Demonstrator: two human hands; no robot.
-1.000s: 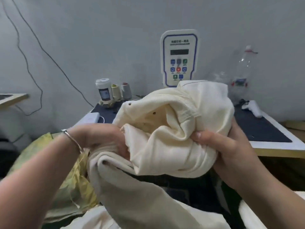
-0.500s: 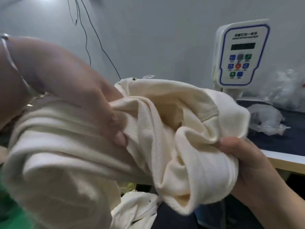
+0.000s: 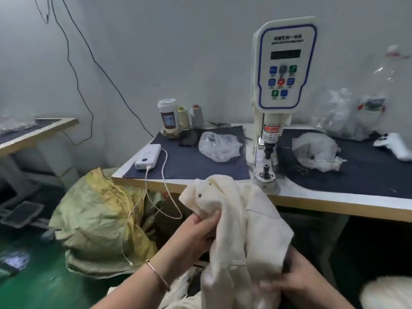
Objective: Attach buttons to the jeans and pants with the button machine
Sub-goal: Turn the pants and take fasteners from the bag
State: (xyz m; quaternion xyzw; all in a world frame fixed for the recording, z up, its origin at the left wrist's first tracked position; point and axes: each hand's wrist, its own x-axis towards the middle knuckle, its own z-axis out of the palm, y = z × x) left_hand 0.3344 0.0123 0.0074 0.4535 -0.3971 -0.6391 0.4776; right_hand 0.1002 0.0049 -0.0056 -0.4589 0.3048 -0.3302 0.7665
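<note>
Both hands are now lowering the cream pants [image 3: 240,221] below the button machine [image 3: 283,90]; left hand [image 3: 198,230] fingers are pinching the waistband, right hand [image 3: 294,284] fingers are gripping lower folds, probably readying it for pressing.

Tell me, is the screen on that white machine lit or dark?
Dark. The display on the button machine is a black strip with no lit digits visible, though the picture is slightly blurred.

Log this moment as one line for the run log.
left hand: pinches cream pants | right hand: grips pants lower down | pants: below button machine, not under it
</note>
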